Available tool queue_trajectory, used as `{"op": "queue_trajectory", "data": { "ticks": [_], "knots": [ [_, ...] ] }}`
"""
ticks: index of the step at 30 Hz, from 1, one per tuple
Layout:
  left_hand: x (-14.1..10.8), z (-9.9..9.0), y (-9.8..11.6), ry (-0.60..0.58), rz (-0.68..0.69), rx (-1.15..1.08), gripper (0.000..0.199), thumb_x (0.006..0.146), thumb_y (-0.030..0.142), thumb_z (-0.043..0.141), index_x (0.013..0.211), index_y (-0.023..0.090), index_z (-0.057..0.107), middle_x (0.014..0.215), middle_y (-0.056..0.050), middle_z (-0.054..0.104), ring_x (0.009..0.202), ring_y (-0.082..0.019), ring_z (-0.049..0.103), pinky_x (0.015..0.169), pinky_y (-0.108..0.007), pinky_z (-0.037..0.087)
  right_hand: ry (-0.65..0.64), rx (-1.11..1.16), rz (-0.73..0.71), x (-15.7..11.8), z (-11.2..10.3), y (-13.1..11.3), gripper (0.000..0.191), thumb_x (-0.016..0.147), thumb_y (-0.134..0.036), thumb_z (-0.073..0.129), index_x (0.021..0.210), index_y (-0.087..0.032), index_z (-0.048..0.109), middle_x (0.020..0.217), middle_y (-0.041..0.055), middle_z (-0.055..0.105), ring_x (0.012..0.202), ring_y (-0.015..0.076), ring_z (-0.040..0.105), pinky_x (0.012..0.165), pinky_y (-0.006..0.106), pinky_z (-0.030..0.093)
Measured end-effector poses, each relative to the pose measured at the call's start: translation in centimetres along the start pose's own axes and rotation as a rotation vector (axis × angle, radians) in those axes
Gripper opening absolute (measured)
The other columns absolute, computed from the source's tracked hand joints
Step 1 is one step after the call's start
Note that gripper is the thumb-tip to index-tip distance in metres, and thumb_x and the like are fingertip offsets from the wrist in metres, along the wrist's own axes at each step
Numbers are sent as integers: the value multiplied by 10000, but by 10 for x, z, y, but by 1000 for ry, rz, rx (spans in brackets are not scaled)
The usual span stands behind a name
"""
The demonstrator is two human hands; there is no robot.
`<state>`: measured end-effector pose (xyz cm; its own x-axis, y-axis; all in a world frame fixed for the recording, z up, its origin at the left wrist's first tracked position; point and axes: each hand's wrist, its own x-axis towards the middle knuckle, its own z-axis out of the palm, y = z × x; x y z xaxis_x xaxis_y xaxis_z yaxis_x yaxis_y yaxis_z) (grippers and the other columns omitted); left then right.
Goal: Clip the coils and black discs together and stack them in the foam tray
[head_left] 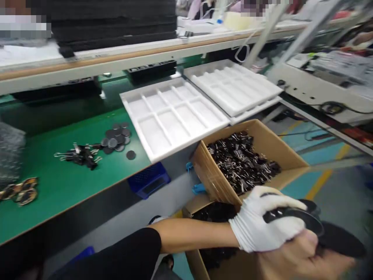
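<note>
We are clasping glossy dark pieces (304,217) in our gloved left hand (262,223) and holding a flat black disc (340,239) in our bare right hand (300,256); both are meeting beyond the near edge of the green surface (116,171), beside the cardboard box (215,175) of clips (244,163). We are judging the disc light, fairly stiff and perhaps slippery, so we are favouring its rim for a hold. Blur is hiding the exact finger contact.
</note>
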<state>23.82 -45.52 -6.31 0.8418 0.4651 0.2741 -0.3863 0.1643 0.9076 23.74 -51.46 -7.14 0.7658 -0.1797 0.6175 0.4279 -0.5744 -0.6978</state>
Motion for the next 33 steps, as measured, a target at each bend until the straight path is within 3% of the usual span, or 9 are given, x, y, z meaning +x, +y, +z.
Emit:
{"op": "queue_trajectory", "data": {
  "ticks": [2,6,10,14,17,21,24,28,33],
  "knots": [
    [35,-45,37,127,101,80,278,886,448,643,1038,247,762,1153,-85,683,1140,-241,647,1104,-440,536,-22,242,-44,15,45,-54,324,955,-418,512,1232,-399,681,1147,130,653,1158,446,617,980,712,483],
    [91,-152,75,415,196,342,298,956,423,587,1107,214,736,1164,-86,661,1118,-220,647,1079,-412,542,-272,452,-49,5,152,-127,306,989,-386,484,1254,-319,621,1128,117,621,1087,381,631,939,641,537],
    [115,-260,69,619,195,559,396,990,533,511,1131,213,697,1182,-102,640,1167,-240,617,1105,-433,506,-519,556,-76,-44,255,-163,393,1022,-424,361,1298,-214,546,1127,145,614,1060,321,627,961,576,539],
    [115,-328,50,679,152,622,435,994,569,496,1134,195,668,1177,-120,628,1171,-243,613,1089,-430,506,-718,547,-132,-73,312,-170,451,985,-522,371,1205,-195,590,1023,134,635,998,312,644,930,513,555],
    [115,-347,44,664,121,650,405,1000,556,509,1050,195,686,1128,-108,665,1143,-220,633,1072,-392,517,-843,522,-198,-63,323,-160,451,967,-540,407,1169,-200,622,1046,138,650,1010,323,650,929,507,554],
    [119,-350,42,704,40,699,434,1063,497,394,1008,194,700,1123,-113,700,1144,-201,647,1092,-381,510,-1012,458,-308,-35,324,-143,404,935,-490,537,1199,-211,662,1226,142,670,1184,328,628,1057,502,504],
    [117,-348,41,713,-9,751,471,1089,460,302,1164,193,683,1307,-123,669,1303,-199,588,1195,-406,436,-1061,390,-335,-28,326,-134,467,967,-479,498,1317,-203,637,1446,159,567,1365,320,527,1164,500,422],
    [105,-344,44,623,-54,823,482,1093,432,277,1382,211,595,1500,-103,584,1524,-216,392,1322,-477,240,-1078,287,-351,-36,328,-132,510,1001,-476,390,1384,-224,613,1495,132,547,1459,313,427,1226,520,333],
    [83,-329,53,515,-126,930,559,1087,388,249,1612,219,337,1702,-135,305,1623,-277,146,1331,-575,75,-1123,174,-380,-40,326,-136,531,1031,-425,329,1479,-243,548,1557,107,503,1492,292,390,1225,483,327]
  ]
}}
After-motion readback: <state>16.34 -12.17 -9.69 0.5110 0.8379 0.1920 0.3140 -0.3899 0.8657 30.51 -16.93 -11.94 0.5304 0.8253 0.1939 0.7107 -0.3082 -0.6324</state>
